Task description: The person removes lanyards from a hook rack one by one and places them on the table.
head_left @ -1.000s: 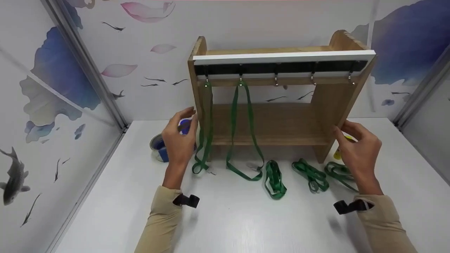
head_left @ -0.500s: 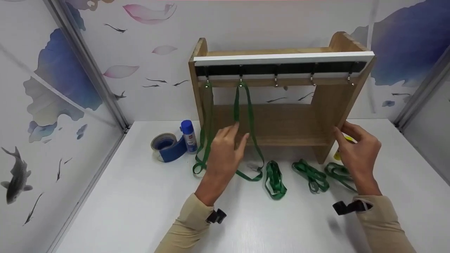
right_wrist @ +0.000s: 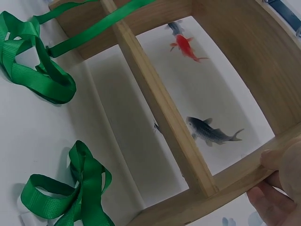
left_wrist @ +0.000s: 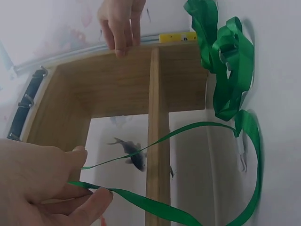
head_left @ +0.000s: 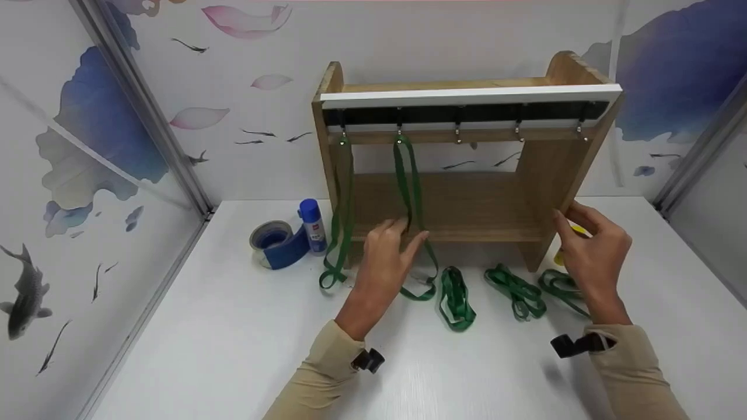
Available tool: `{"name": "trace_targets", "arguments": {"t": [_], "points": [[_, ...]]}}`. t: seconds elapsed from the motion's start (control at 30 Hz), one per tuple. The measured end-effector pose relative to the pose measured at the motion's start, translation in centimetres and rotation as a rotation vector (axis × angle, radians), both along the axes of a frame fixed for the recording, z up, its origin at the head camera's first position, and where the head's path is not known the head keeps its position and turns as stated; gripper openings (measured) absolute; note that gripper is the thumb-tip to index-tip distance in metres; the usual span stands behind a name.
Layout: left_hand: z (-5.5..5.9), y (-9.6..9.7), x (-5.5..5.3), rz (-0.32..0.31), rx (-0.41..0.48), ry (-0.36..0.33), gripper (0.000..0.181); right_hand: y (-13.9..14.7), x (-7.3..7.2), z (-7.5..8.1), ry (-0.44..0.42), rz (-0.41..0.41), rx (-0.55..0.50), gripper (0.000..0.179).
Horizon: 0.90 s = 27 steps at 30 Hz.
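Note:
My left hand is at the second green lanyard, which hangs from a hook on the wooden shelf. Its thumb and fingers stand apart, with both straps passing between them in the left wrist view; the fingers touch the strap. My right hand grips the edge of the shelf's right side panel, fingers bent behind it. Another lanyard hangs from the leftmost hook. Bundled on the table are a lanyard, a second lanyard and a third lanyard, partly hidden by my right hand.
Blue tape and a blue-capped glue stick stand left of the shelf. A yellow object shows partly behind my right hand. Three hooks on the black rail carry nothing. Painted walls stand behind and at the sides.
My left hand has moved from the shelf's left side to the second lanyard, whose left strap has shifted right toward the other strap. My right hand keeps its place.

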<state>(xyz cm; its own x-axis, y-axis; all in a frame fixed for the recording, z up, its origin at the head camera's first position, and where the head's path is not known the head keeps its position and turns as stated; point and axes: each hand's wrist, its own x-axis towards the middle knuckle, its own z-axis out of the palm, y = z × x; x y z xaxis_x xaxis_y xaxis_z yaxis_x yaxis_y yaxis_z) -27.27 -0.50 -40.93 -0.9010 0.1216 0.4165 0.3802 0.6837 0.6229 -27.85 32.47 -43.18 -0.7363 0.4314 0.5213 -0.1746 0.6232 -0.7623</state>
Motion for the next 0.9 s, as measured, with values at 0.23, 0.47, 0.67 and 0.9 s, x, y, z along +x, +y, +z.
{"name": "trace_targets", "arguments": {"t": [0.23,0.47,0.67,0.9], "points": [[-1.4,0.6,-1.1,-0.035,0.101,0.113,0.022,0.0,0.0,-0.2,-0.026,-0.016,-0.014,0.040],[-1.7,-0.3,-1.6,0.002,0.139,0.210,0.018,-0.2,-0.1,-0.2,-0.019,-0.015,-0.012,0.041],[0.2,-2.1,-1.4,0.023,0.129,0.423,0.020,-0.2,-0.2,-0.2,-0.017,-0.014,-0.026,0.040],[3.7,-3.7,0.3,-0.019,0.108,0.725,0.021,-0.2,-0.2,-0.5,-0.003,-0.009,-0.041,0.040]]}}
